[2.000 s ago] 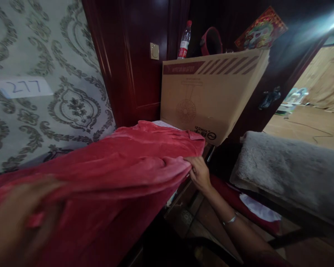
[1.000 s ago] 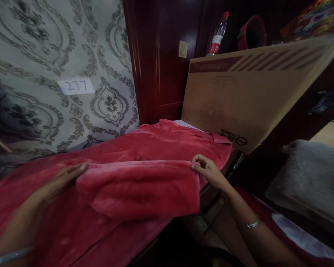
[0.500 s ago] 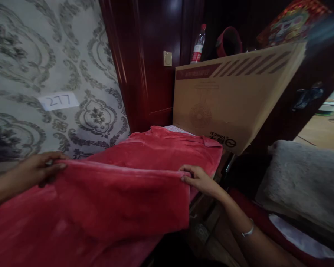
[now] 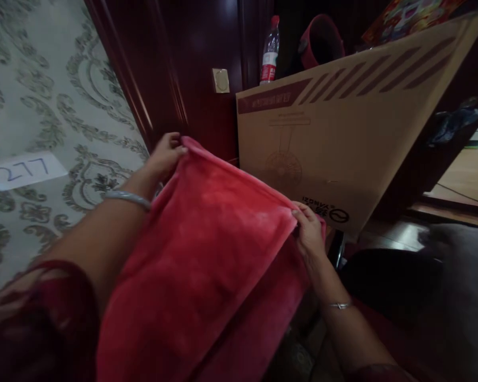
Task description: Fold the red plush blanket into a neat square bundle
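A red plush cloth (image 4: 207, 233), soft like a blanket, hangs stretched between my two hands, its upper edge raised and slanting down to the right. My left hand (image 4: 168, 156) is closed on the upper left corner, close to the dark red wood panel. My right hand (image 4: 309, 225) pinches the edge at the upper right corner, in front of the carton. More of the red cloth lies beneath the raised part, and its far portion is mostly hidden behind it.
A large cardboard carton (image 4: 342, 132) stands behind the cloth, with a plastic bottle (image 4: 270, 53) and a round red object (image 4: 322, 40) beyond its top edge. Patterned wallpaper (image 4: 43, 106) bears a paper marked 277 (image 4: 26, 170). A grey fluffy piece (image 4: 462, 286) lies at right.
Both hands have carried the cloth's edge forward and up, the left hand also far to the right. The raised part now covers the far portion. The view has shifted rightward.
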Available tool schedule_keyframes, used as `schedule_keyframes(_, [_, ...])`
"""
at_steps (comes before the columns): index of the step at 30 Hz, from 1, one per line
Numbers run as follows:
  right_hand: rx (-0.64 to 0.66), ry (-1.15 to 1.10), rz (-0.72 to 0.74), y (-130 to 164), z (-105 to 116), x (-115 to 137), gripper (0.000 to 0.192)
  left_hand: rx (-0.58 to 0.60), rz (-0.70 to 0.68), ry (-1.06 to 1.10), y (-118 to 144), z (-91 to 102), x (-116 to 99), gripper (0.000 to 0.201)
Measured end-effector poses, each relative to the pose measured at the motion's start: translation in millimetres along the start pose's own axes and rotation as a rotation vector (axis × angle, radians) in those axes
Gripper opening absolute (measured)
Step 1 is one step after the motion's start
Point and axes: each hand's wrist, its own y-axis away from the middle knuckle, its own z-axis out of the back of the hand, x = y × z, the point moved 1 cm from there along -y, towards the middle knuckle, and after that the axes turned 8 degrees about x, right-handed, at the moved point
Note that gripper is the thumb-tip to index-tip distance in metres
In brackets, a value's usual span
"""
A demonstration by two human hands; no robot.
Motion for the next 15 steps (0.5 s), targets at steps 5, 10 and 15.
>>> schedule_keyframes(5, [0.045, 0.379, -0.139, -9, 35, -57, 0.044, 0.416, -0.019, -0.129, 7, -91.6, 55, 0.079])
schedule_keyframes(10, [0.048, 0.423, -0.176, 4, 51, -71, 0.047, 0.510, 0.077, -0.422, 63, -98.9, 136, 0.051])
schedule_keyframes(15, [-0.051, 0.298, -0.232, 5, 52, -66, 0.045, 0.411, 0.392, -0.532, 94, -57.5, 193, 0.035])
